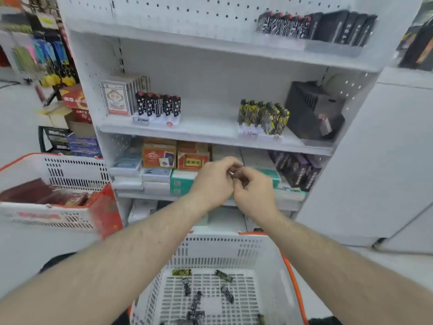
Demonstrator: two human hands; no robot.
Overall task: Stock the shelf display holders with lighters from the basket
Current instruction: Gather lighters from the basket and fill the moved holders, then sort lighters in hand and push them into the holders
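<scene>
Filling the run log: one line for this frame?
hands: left hand and right hand together, pinching small item, unclear | basket: loose lighters remain | phase: mid-stocking

White shelf tag (140, 120) under star-patterned lighters, possibly "NBM", other print too blurred

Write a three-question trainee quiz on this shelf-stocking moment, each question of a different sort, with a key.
1. True or false: the white basket in front of the person is empty.
2. The yellow-patterned lighters stand on which side of the middle shelf? A) left B) right
3. Fill in: the left hand and right hand meet in front of the ____.

Key: 1. False, loose lighters lie in it. 2. B; the star-patterned lighters are on the left. 3. Shelves.
</scene>
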